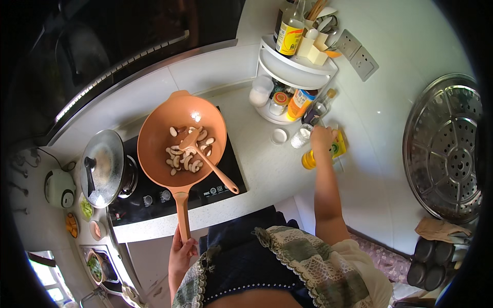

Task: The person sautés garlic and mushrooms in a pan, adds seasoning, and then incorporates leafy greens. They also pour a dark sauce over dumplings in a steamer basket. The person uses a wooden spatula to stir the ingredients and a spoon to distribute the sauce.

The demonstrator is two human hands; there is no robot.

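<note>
My left hand is closed round the handle of an orange wok on the black stove. Sliced mushrooms lie in the wok, and an orange spatula leans in it with its handle over the rim. At the right, my right hand is at the top of the seasoning containers, next to a glass jar of white powder; what its fingers hold cannot be told. Below the hand are a bottle of yellow oil and a yellow-green packet. A round white lid lies left of the jar.
A lidded pan stands on the stove's left side. A white corner shelf holds bottles, jars and utensils. Small dishes, one with chopped greens, stand at the far left near the sink. A metal steamer tray hangs at the right.
</note>
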